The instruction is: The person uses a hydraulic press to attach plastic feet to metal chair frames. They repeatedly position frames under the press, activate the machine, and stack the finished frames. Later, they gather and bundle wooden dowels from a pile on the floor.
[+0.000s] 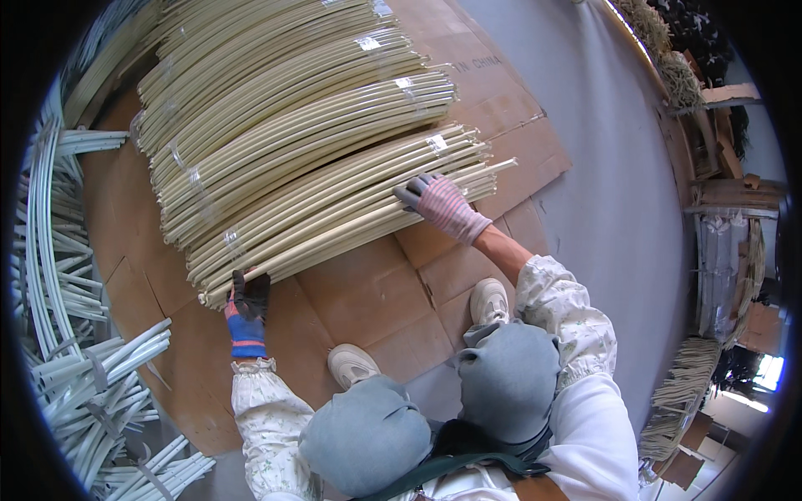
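A long cream-coloured rod (pixel 504 166) lies along the near edge of a bundle of like rods (pixel 334 185), its right end sticking out past the others. My left hand (pixel 248 305), in a dark-palmed glove with a blue and red cuff, is closed around rod at the bundle's left end. Toward the right end, my right hand (pixel 443 204) wears a pink striped glove with grey fingers, which curl over the rod. How many rods each hand grips is hidden. Clear tape (pixel 232 240) crosses the bundle near its left end.
Further taped bundles (pixel 301 117) lie behind, on flattened cardboard (pixel 359 292). White tubes (pixel 100 376) are heaped at the left. Shelving with stacked material (pixel 727 250) lines the right, beyond grey floor (pixel 614 192). My shoes (pixel 351 366) stand at the cardboard's near edge.
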Demonstrator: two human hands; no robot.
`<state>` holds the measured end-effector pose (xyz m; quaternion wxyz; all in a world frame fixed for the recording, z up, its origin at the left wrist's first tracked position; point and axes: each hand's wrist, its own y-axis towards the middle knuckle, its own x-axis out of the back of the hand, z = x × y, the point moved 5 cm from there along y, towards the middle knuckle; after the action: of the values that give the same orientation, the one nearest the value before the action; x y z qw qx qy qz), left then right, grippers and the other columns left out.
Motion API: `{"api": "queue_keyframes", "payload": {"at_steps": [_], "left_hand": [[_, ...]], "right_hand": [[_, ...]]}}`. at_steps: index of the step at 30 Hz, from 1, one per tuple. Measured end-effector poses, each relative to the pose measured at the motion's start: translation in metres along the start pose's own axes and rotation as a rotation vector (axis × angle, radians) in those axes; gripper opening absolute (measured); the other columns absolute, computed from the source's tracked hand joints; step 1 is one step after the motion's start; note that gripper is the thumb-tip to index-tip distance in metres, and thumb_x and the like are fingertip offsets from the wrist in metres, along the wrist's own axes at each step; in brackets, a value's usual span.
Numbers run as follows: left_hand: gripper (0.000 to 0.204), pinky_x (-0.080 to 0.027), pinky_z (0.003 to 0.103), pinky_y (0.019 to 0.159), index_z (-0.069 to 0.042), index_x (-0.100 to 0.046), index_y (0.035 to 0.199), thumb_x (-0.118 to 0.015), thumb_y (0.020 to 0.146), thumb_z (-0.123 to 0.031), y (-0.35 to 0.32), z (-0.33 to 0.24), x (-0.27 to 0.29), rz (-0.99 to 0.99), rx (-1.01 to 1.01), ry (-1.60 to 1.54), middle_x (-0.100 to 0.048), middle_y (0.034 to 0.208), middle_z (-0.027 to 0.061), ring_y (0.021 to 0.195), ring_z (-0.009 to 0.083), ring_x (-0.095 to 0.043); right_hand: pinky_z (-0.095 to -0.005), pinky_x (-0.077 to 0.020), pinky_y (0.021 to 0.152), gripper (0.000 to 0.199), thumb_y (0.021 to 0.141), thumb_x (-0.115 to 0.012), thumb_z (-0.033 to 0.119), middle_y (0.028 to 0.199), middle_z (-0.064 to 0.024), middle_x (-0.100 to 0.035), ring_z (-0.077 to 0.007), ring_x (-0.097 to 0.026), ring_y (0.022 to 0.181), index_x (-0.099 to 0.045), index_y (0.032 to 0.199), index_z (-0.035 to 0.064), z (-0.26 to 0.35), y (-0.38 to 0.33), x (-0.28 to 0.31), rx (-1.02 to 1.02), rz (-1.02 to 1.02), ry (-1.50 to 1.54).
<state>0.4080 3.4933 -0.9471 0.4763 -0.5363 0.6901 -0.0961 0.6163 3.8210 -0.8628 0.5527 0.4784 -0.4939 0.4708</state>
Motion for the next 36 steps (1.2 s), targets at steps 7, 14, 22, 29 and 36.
{"api": "queue_keyframes", "payload": {"at_steps": [7, 14, 22, 29, 36], "left_hand": [[0.031, -0.054, 0.043, 0.076, 0.003, -0.054, 0.099, -0.065, 0.078, -0.017, 0.036, -0.008, 0.027, -0.111, -0.164, 0.064, -0.06, 0.094, 0.0205, 0.085, 0.0317, -0.061], [0.035, -0.05, 0.045, 0.083, 0.007, -0.05, 0.102, -0.059, 0.083, -0.022, 0.041, -0.003, 0.036, -0.142, -0.251, 0.184, -0.058, 0.097, 0.0206, 0.092, 0.0329, -0.058], [0.024, -0.055, 0.042, 0.06, 0.001, -0.055, 0.096, -0.061, 0.08, -0.016, 0.026, -0.003, -0.01, -0.303, -0.285, 0.261, -0.06, 0.086, 0.0208, 0.069, 0.0331, -0.062], [0.029, -0.054, 0.032, 0.048, -0.001, -0.059, 0.087, -0.068, 0.076, -0.026, 0.013, -0.018, -0.004, -0.441, -0.09, 0.333, -0.06, 0.069, 0.0142, 0.059, 0.0262, -0.063], [0.024, -0.054, 0.045, 0.068, 0.006, -0.051, 0.09, -0.055, 0.083, -0.017, -0.001, -0.001, -0.01, -0.241, -0.184, -0.001, -0.06, 0.081, 0.0218, 0.076, 0.0373, -0.061]], "right_hand": [[-0.0363, -0.0434, 0.067, 0.028, 0.076, -0.049, 0.014, 0.086, -0.0057, -0.053, -0.023, -0.053, 0.078, -0.053, 0.103, 0.0081, -0.012, 0.007, -0.022, 0.036, -0.151, 0.07], [-0.0363, -0.0433, 0.081, 0.039, 0.077, -0.056, 0.014, 0.104, -0.0131, -0.055, -0.0285, -0.053, 0.093, -0.05, 0.114, 0.0036, -0.121, -0.092, -0.02, -0.785, -0.614, 0.008], [-0.0235, -0.0421, 0.081, 0.027, 0.083, -0.057, 0.009, 0.101, -0.0063, -0.06, -0.0122, -0.054, 0.09, -0.057, 0.108, -0.0007, -0.197, -0.113, -0.036, -1.014, -0.51, 1.113], [-0.0223, -0.0437, 0.073, 0.018, 0.081, -0.061, 0.009, 0.089, -0.0032, -0.061, -0.0091, -0.054, 0.079, -0.061, 0.097, 0.0003, -0.219, -0.106, -0.055, -0.962, -0.383, 1.12], [-0.02, -0.0396, 0.055, 0.016, 0.078, -0.065, 0.012, 0.077, 0.0005, -0.059, -0.0062, -0.049, 0.063, -0.062, 0.092, 0.0059, -0.261, -0.133, -0.073, -1.089, -0.323, 1.116]]}}
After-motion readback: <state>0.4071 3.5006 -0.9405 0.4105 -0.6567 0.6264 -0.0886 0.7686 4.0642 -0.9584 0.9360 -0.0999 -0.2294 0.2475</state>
